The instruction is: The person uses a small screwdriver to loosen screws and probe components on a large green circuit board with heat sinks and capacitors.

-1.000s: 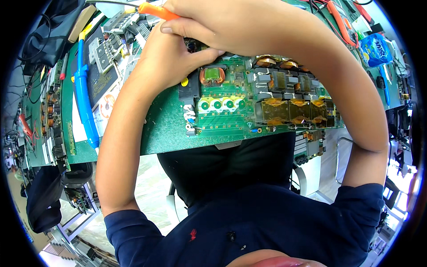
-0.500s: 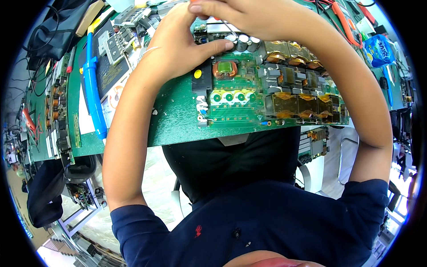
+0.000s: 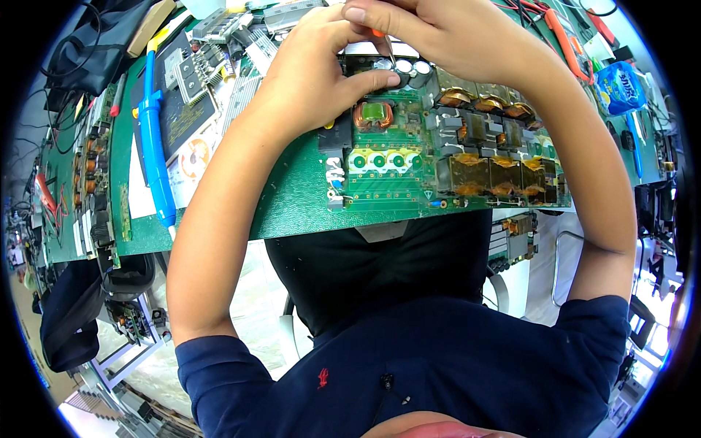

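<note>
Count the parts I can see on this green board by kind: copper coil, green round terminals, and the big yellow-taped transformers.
Copper toroid coil: 1
Green round terminals: 4
Yellow-taped transformers: 3 in the near row
Total: 8, all on the circuit board

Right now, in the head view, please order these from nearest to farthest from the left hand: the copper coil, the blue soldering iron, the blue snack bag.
1. Copper coil: on the green board, just below the left hand.
2. Blue soldering iron: on the bench, to the left.
3. Blue snack bag: far right, beyond the right hand.
</note>
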Available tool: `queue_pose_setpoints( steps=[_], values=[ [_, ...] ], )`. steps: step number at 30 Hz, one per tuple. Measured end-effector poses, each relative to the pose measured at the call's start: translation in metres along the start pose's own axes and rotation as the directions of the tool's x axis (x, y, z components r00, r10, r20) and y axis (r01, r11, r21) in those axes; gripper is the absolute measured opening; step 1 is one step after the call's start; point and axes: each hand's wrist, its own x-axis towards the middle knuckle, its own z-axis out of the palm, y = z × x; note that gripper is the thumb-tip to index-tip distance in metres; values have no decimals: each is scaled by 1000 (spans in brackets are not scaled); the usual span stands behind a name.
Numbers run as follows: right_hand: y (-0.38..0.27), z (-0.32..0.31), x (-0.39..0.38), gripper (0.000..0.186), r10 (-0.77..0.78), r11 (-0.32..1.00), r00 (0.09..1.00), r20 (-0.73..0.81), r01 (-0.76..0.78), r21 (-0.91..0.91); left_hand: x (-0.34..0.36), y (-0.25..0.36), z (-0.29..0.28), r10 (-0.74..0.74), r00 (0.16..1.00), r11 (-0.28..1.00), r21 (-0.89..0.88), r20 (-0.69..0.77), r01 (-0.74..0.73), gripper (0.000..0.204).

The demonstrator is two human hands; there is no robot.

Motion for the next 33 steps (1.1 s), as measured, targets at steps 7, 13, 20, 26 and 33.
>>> queue_pose_setpoints(
  steps=[7,13,20,26,33],
  values=[
    [-1,4,1,22,-238,964,959,-152,215,-153,2,8,-20,-123,990,975,-196,-61,109,56],
    [5,14,-3,21,-233,972,963,-132,228,-56,9,7,-33,-166,963,808,-590,-212,10,39],
    [19,0,-21,17,-165,986,985,-50,164,-24,6,2,-36,-223,944,900,-423,-241,105,37],
    [23,3,-18,15,-36,998,997,62,39,-53,5,9,-30,-329,880,903,-386,-343,187,39],
    [9,-24,-25,17,-57,998,989,139,54,26,4,14,-31,-423,838,887,-348,-346,304,39]
  ],
)
